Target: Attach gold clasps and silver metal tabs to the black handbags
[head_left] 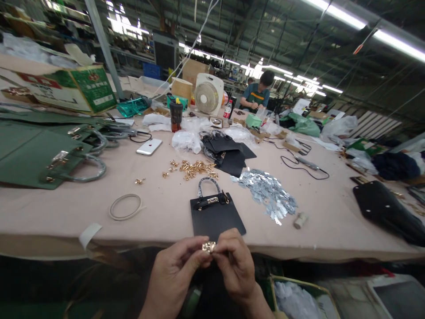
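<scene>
One black panel (217, 221) with one handle (209, 180) lies on the table. Just below the panel are two hands, one left hand (177, 270) and one right hand (235, 266), and one gold fitting (208, 247). Left of the panel: one ring (124, 218), one phone (149, 147). Right of it: one silver heap (267, 190), its pieces too many to count, and one cylinder (300, 220). Beyond it: one fan (208, 96), one tumbler (175, 116).

A bare human left hand (181, 266) and a bare human right hand (236, 263) have rounded knuckles. Both wrists (254, 299) are bare too, uncovered down to the lower edge of view.
</scene>
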A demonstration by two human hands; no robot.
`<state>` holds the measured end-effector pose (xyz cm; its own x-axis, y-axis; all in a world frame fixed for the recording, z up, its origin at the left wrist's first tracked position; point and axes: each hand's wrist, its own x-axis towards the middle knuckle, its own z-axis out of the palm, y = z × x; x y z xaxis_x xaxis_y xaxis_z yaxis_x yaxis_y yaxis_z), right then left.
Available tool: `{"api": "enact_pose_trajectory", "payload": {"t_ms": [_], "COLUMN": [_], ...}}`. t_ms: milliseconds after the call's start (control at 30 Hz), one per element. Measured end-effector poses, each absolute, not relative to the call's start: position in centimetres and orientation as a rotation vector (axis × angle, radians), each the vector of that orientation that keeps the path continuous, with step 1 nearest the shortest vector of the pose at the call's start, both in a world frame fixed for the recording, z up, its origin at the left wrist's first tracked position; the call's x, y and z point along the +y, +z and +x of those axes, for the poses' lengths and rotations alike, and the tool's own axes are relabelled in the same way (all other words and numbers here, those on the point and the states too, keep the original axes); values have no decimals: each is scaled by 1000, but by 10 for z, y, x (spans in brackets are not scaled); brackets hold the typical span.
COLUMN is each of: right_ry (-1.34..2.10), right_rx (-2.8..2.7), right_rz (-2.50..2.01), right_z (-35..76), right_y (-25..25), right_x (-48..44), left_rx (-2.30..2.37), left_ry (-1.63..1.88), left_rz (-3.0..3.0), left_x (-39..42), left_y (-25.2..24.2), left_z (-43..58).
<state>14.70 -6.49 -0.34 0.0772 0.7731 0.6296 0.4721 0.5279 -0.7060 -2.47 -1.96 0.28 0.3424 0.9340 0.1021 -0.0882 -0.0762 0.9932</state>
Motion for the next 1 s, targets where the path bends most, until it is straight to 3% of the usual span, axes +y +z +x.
{"api": "enact_pose_trajectory", "payload": {"t_ms": [133,600,833,1000], "right_ry": [463,456,1266,1555], "right_rx": [-1481,-1338,-891,-758], "right_rz": [-1118,-1179,-959,-933], "right_z": [150,145,155,165], "right_y": [6,3,-47,-48], "right_x": [-63,-69,-68,-70], "left_rx": [774,614,422,401], "left_ry": [1138,1304,1085,969], "left_rz": [1653,2058,1888,2066], "left_x": [-18,-6,1,9], "left_y": [1,-12,-13,-14], "left_z": [-29,-26,-22,-28]}}
